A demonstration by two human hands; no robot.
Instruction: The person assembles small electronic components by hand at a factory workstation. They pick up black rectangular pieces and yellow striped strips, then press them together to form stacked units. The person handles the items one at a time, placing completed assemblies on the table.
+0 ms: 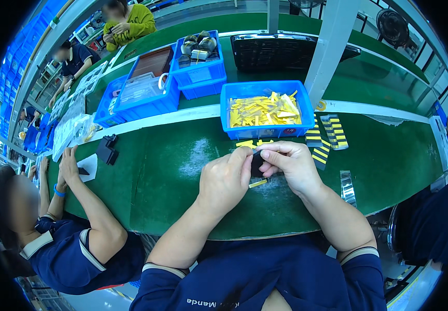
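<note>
Both hands meet over the green bench. Between them is a small flat black piece [256, 165], partly covered by fingers. My left hand [223, 175] pinches its left side and top edge with thumb and fingers. On the other side my right hand [292, 165] grips it, thumb on top and fingers curled beneath. A single yellow strip [258, 183] lies just below the hands. More loose yellow strips [246, 144] rest beyond my fingertips, in front of a blue bin [265, 133] heaped with yellow strips and pieces.
Black sheets with yellow strips [335, 132] lie right of the bin; a shiny silver strip [347, 187] is nearer. A metal post [333, 52] rises behind. Blue bins [149, 106] stand back left. Black parts [107, 150] lie near a co-worker's hands [68, 167] at left.
</note>
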